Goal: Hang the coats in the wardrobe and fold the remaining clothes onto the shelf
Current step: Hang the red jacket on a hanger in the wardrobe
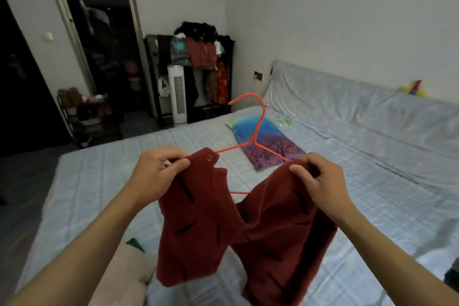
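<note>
Threading a dark red coat (223, 226) onto an orange wire hanger (253, 136), held up over the near side of the bed (347, 181). Left hand (159, 174) pinching the left shoulder, right hand (320, 184) gripping the right. Next, probably: seat both shoulders, then carry to the far clothes rack (198, 69).

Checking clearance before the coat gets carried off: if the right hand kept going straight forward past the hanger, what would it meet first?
Probably the colourful tree-print pillow on the bed, just beyond the right hand gripping the red coat. Depth is unclear from one view.
</note>
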Demonstrator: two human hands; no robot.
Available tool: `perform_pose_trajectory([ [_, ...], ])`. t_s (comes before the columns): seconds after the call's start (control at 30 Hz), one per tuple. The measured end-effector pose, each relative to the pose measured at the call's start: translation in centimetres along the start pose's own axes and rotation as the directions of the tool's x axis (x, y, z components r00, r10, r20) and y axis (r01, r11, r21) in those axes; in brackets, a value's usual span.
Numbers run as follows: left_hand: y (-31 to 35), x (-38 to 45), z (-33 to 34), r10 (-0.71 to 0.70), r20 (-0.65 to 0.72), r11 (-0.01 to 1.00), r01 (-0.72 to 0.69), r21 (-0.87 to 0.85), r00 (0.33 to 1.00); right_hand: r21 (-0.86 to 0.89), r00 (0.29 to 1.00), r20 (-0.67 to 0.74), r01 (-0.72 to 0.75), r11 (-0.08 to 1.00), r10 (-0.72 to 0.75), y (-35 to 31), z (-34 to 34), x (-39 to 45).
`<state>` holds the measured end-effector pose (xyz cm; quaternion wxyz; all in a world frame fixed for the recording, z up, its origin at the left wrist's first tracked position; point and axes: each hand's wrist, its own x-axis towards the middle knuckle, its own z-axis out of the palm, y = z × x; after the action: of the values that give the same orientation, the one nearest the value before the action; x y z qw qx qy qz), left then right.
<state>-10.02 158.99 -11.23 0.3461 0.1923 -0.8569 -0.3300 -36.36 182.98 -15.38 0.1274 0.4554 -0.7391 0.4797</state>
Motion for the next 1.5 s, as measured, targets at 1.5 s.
perform_pose_trajectory([
  [1.5, 9.2, -0.5, 3.9, 0.004, -0.063, 0.999, -0.001, 0.042, 0.998, 0.161, 0.964, -0.256, -0.029, 0.987, 0.07, 1.4, -11.6, 0.0],
])
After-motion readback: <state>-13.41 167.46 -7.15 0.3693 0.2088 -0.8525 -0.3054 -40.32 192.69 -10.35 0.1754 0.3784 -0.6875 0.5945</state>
